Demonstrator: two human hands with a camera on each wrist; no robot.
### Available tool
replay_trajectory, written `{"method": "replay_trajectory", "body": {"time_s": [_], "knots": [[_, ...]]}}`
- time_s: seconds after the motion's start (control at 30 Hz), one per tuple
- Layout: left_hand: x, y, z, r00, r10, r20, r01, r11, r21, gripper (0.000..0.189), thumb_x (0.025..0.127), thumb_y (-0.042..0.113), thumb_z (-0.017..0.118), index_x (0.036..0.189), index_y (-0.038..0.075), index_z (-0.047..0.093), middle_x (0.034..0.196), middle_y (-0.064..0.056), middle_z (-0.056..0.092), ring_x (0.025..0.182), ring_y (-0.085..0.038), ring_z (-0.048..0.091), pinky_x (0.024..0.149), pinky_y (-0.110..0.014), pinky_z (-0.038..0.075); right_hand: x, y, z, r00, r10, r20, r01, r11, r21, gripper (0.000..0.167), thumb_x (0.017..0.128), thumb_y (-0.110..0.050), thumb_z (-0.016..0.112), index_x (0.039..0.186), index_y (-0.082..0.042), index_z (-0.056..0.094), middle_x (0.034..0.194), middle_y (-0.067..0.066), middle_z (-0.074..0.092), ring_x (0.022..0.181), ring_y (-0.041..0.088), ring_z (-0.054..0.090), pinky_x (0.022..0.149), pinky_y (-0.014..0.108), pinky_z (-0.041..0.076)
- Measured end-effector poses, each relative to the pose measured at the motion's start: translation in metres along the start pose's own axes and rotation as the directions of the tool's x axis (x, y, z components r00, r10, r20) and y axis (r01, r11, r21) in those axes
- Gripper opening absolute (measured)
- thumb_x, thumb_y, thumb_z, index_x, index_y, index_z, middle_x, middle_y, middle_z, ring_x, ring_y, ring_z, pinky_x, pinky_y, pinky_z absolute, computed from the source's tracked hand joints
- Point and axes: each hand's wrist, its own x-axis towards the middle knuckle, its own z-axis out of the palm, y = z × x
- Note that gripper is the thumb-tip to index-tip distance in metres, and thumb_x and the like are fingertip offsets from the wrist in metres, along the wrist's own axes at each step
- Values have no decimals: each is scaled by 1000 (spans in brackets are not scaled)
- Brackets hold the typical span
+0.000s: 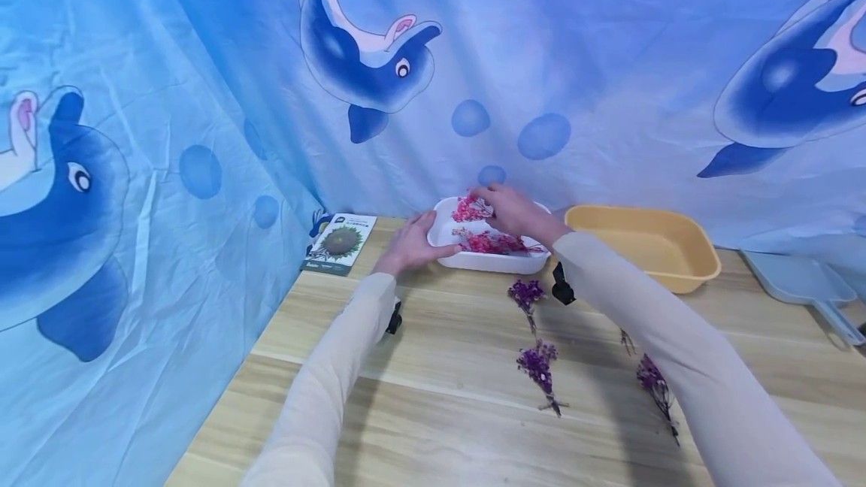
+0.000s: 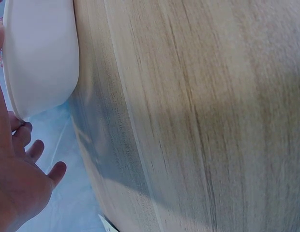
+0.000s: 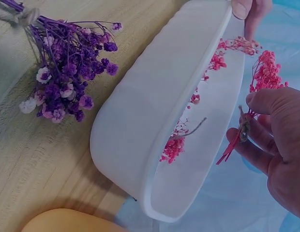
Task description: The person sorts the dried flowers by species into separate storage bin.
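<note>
A white plastic basin (image 1: 490,262) stands at the back of the table with bunches of pink dried flowers (image 1: 494,243) lying inside. My left hand (image 1: 410,244) holds its left end by the rim, thumb along the front side. In the right wrist view, my right hand (image 3: 280,130) pinches a small pink dried flower bunch (image 3: 266,72) by its twine-tied stems, flower heads pointing up. That bunch is over the basin's far rim in the head view. Just in front of the basin lies a purple dried flower bunch (image 1: 526,294), with another purple bunch (image 1: 538,364) nearer me.
Right of the white basin stands a yellow basin (image 1: 683,283), then a blue-grey dustpan (image 1: 798,278). A third purple bunch (image 1: 653,382) lies beside my right sleeve, which partly hides more stems. A sunflower-printed packet (image 1: 341,241) lies back left. A blue dolphin curtain (image 1: 582,74) hangs behind the table.
</note>
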Motion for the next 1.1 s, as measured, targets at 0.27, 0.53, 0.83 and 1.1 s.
{"method": "replay_trajectory", "body": {"time_s": [0.27, 0.53, 0.83, 1.1], "knots": [[1, 0, 2, 1000, 4, -11, -4, 1000, -6, 115, 76, 78, 64, 160, 11, 24, 163, -10, 27, 148, -34, 21, 116, -55, 24, 7, -1, 6, 999, 23, 26, -23, 1000, -6, 66, 90, -1, 72, 150, -8, 45, 140, 24, 50, 116, 38, 57, 94, 47, 53], [1, 1, 2, 1000, -3, -5, 3, 1000, -14, 112, 78, 76, 64, 160, 10, 25, 163, -9, 26, 148, -33, 20, 117, -54, 22, 11, -1, 14, 999, 34, 27, -34, 999, 3, 54, 91, 1, 69, 141, -7, 52, 132, 19, 52, 114, 36, 57, 95, 45, 52], [2, 5, 4, 1000, -16, -11, 16, 998, -53, 113, 77, 74, 67, 160, 12, 23, 163, -12, 26, 148, -34, 21, 116, -56, 25, -11, 12, 0, 997, 18, -73, -18, 1000, 9, 52, 94, -2, 66, 143, 1, 48, 133, 24, 50, 110, 38, 58, 90, 47, 54], [0, 0, 3, 1000, 6, -17, -6, 999, -45, 112, 78, 72, 67, 159, 8, 24, 164, -11, 24, 148, -35, 19, 116, -57, 23, -66, 35, -16, 984, -7, -180, 23, 996, 89, 51, 94, -4, 65, 139, 9, 46, 123, 29, 52, 99, 40, 63, 84, 49, 55]]}}
